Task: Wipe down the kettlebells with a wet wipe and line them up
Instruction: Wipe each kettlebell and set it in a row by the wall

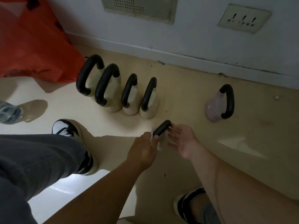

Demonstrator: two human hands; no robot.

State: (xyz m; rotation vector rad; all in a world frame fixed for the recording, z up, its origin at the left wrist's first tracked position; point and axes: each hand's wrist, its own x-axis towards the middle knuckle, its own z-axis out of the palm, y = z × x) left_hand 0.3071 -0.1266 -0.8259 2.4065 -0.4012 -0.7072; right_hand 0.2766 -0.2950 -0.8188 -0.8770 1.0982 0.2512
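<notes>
On the far left, a big orange bag (32, 46) sits by the wall. Next to it, four cream kettlebells (131, 107) with black handles stand side by side in a neat row on the floor (186, 97). They touch or almost touch. They look done, but I cannot tell if each one is wiped clean.

Just in front of the right end of the row, the person works on one more kettlebell. Only its black handle (162, 127) shows, because the rest hides under the hands. The left hand (142, 149) has its fingers curled round the near end of the handle, with a white wet wipe (159, 145) pressed against it. The right hand (183, 141) is at the other end. Its fingers are spread and fairly straight, and the tips touch the handle. It looks a bit blurry.

Far to the right, a pale pink kettlebell (213, 109) stands alone near the wall, well apart from the row.

I think the job is more than half done. This kettlebell needs its wipe finished and a spot in the row. Then the pink one needs the same.
</notes>
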